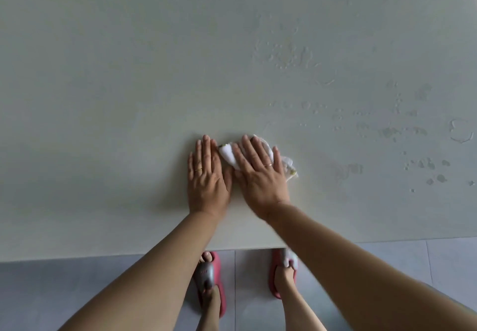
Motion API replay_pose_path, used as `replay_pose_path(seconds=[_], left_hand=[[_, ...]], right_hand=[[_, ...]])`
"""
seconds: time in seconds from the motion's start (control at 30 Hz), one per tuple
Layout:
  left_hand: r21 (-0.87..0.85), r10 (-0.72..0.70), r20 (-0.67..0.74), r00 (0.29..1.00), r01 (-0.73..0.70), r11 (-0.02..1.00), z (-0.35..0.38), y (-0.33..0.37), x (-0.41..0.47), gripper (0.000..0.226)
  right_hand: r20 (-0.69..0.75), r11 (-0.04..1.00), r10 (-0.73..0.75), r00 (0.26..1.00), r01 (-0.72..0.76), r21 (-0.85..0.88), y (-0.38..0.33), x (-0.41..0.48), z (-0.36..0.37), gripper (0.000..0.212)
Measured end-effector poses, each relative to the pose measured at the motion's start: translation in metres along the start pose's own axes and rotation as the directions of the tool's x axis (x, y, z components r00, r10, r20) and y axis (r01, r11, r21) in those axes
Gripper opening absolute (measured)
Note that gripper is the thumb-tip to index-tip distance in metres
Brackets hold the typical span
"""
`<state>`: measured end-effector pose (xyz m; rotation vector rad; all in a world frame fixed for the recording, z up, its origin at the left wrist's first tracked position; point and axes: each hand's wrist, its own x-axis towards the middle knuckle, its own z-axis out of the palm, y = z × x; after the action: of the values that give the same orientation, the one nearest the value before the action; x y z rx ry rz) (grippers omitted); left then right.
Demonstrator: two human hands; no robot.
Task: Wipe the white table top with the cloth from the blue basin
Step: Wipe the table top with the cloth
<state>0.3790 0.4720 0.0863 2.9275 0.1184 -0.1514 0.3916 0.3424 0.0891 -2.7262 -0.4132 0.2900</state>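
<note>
Head view, wiping under way. The right hand (260,173) lies flat, fingers straight and together, pressing the cloth (228,154) onto the table (103,72) close to the near edge, about midway along it. The cloth is bunched, and its corners show on either side of the hand. The left hand (206,176) rests just beside it, palm down with fingers straight, holding nothing; its fingers lie next to the cloth's left corner, though contact cannot be told. Wet marks (291,54) and scattered drops (426,165) lie on the table's right half, from the middle out to the far right. The left half looks dry and unmarked. Judged from this, the cloth is out of the basin and in use, while the beaded water on the right suggests more passes are needed there. The basin is not in view. Below the table edge, red slippers (209,279) stand on a grey tiled floor (77,292).
</note>
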Motion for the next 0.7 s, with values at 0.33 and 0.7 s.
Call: replay_pose_path(seconds=[0.33,0.7], left_hand=[[0.014,-0.043,0.018,0.999,0.043,0.999,0.002,0.001,-0.002,0.062],[-0.011,0.06,-0.042,0.997,-0.06,0.998,-0.009,-0.013,0.022,0.061]], right_hand=[[-0.17,0.833,0.553,0.816,-0.547,0.086,0.025,0.054,-0.018,0.061],[-0.132,0.941,0.337,0.932,-0.338,0.018,0.08,0.073,-0.039,0.054]])
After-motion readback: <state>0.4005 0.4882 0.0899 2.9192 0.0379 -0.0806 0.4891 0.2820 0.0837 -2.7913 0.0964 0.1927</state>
